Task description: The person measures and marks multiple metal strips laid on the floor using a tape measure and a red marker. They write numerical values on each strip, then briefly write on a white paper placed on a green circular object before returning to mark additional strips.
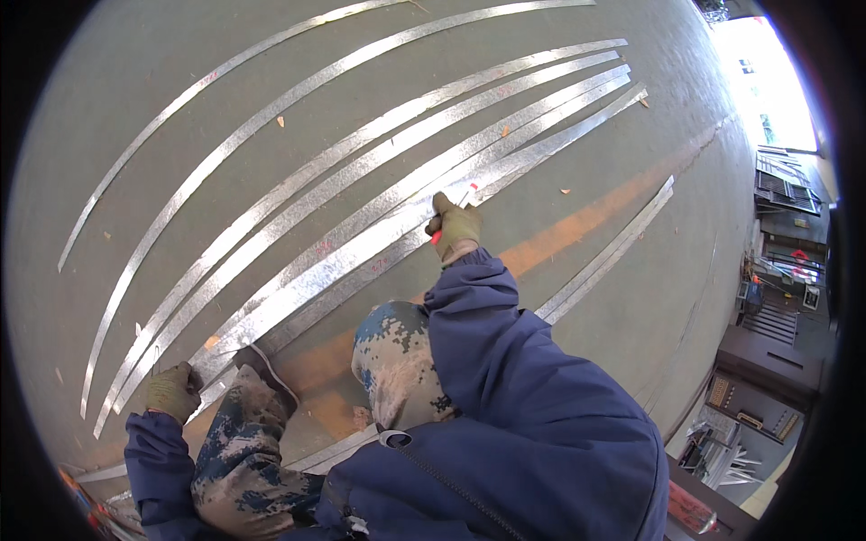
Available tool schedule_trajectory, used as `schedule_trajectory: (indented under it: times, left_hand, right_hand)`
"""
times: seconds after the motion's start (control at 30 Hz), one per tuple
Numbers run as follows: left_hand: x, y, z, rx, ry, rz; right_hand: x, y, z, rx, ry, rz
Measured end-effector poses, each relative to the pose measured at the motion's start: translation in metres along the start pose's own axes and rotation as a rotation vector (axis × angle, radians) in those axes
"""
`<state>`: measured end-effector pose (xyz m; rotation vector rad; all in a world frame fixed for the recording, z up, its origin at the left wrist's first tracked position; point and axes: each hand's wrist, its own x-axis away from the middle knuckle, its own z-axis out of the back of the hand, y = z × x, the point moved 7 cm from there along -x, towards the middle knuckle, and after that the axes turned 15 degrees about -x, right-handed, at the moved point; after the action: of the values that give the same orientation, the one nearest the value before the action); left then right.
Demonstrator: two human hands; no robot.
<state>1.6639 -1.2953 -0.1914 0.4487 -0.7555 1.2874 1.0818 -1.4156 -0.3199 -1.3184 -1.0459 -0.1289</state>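
Observation:
Long shiny metal strips [361, 236] lie on the grey floor in front of me, running from lower left to upper right. My right hand [457, 224], in an olive glove, is closed over the brightest strips near their middle. A red-and-white marker pen [472, 189] pokes out of its fingers, with another red part showing at the palm side. My left hand [174, 392], gloved too, is curled round the near-left end of a strip beside my shoe [267, 374]. Its fingertips are partly hidden. Small red marks show on several strips.
An orange painted line [577, 221] crosses the floor behind the strips. Another narrow metal strip [609, 252] lies to the right. Along the right side stand a dark cabinet [767, 370], racks and metal parts. Dry leaves [280, 122] are scattered about.

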Motion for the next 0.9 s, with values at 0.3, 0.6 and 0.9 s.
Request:
schedule_trajectory:
  times: [0.3,0.6,0.9]
  left_hand:
    - [-0.012,0.049,-0.140,0.094,-0.209,-0.079]
    - [0.029,0.095,-0.204,0.252,-0.226,-0.148]
    - [0.028,0.127,-0.220,0.248,-0.040,-0.105]
  right_hand:
    - [-0.065,0.092,0.107,0.056,-0.050,0.001]
    - [0.009,0.052,0.109,0.230,-0.110,0.158]
    - [-0.029,0.046,0.163,0.146,0.039,0.021]
